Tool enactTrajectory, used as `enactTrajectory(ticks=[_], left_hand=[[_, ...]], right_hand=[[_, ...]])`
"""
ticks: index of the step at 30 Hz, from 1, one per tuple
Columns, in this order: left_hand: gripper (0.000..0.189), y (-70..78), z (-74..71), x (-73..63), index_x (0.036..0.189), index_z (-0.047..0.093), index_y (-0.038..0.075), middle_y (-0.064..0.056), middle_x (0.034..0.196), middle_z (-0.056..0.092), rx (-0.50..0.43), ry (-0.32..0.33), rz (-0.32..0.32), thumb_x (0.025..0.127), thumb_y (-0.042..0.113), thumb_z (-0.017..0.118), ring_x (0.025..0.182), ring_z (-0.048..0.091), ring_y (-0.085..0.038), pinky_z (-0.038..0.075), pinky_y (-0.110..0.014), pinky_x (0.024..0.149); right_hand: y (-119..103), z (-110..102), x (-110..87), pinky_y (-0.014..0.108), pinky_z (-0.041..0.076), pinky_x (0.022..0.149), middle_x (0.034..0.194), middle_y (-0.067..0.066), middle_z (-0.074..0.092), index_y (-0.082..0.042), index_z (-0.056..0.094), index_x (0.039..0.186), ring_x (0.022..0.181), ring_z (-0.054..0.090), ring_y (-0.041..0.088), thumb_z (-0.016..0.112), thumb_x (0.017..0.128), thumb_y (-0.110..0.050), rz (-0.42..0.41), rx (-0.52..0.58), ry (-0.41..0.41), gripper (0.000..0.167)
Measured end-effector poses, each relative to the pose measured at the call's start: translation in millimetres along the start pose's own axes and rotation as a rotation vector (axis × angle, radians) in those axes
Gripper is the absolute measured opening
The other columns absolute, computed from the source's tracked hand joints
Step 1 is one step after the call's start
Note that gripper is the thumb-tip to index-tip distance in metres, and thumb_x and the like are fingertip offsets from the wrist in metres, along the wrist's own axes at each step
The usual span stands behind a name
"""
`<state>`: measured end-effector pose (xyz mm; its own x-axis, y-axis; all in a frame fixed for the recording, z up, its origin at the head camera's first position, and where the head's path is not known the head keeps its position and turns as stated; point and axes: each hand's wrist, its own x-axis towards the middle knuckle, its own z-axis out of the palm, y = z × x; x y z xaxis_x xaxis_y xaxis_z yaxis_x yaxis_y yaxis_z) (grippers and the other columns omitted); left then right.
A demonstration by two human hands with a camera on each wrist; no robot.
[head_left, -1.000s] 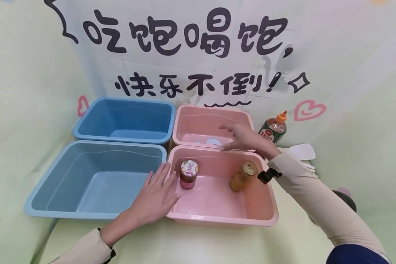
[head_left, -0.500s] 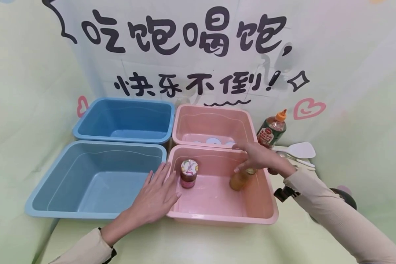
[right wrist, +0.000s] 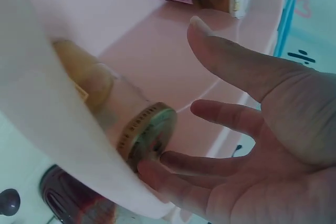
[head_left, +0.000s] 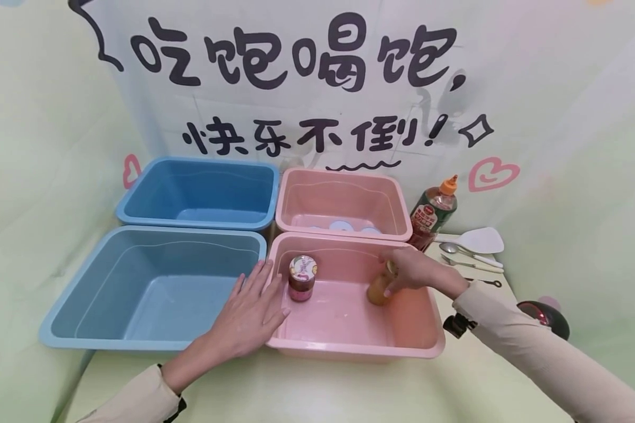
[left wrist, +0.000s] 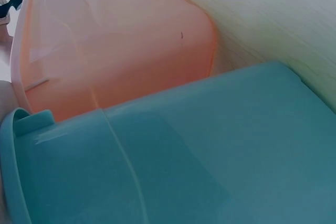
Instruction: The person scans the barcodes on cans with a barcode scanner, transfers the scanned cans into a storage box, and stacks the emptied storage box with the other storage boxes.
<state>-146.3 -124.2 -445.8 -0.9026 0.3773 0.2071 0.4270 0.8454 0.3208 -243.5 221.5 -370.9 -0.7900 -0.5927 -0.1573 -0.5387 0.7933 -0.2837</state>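
My right hand (head_left: 415, 270) reaches into the front pink bin (head_left: 349, 351) from its right side. Inside it, a glass jar of yellowish food (head_left: 378, 292) with a gold lid (right wrist: 149, 135) leans near the right wall. In the right wrist view the fingers are at the lid, while the thumb (right wrist: 226, 59) stands apart from the glass. My left hand (head_left: 249, 308) lies with straight fingers across the adjoining rims of the front pink bin and the front blue bin (head_left: 111, 342). A short jar with a patterned lid (head_left: 302, 279) stands at the pink bin's left.
Behind stand a darker blue bin (head_left: 198, 223) and another pink bin (head_left: 344, 176) with pale round shapes inside. To the right are an orange-capped sauce bottle (head_left: 434, 211), a white spatula (head_left: 481, 241), a spoon (head_left: 450, 248), a fork (head_left: 471, 264) and a dark rounded object (head_left: 545, 317).
My right hand has come from above the back pink bin, moving right and down to the gold-lidded jar in the front one. The left hand stays put.
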Motion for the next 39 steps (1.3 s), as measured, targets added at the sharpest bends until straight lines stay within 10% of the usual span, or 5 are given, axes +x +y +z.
enactTrajectory(ticks=[18, 39], left_hand=[[0.068, -0.7, 1.6, -0.3, 0.151, 0.043, 0.005, -0.019, 0.166, 0.022, -0.002, -0.009, 0.003, 0.097, 0.046, 0.054, 0.155, 0.015, -0.037, 0.019, -0.064, 0.12], [0.068, -2.5, 2.0, 1.1, 0.15, 0.044, 0.004, -0.019, 0.166, 0.021, -0.003, -0.004, 0.001, 0.097, 0.045, 0.056, 0.155, 0.015, -0.037, 0.018, -0.064, 0.12]], right_hand=[[4.4, 27.2, -3.2, 0.045, 0.049, 0.077, 0.057, -0.004, 0.048, -0.009, 0.055, 0.071, 0.066, 0.059, 0.026, 0.088, 0.049, 0.0, -0.049, -0.278, 0.257, 0.04], [3.8, 38.5, 5.8, 0.035, 0.041, 0.062, 0.062, -0.003, 0.051, -0.013, 0.058, 0.071, 0.065, 0.051, 0.019, 0.082, 0.076, -0.017, 0.065, -0.117, 0.228, 0.025]])
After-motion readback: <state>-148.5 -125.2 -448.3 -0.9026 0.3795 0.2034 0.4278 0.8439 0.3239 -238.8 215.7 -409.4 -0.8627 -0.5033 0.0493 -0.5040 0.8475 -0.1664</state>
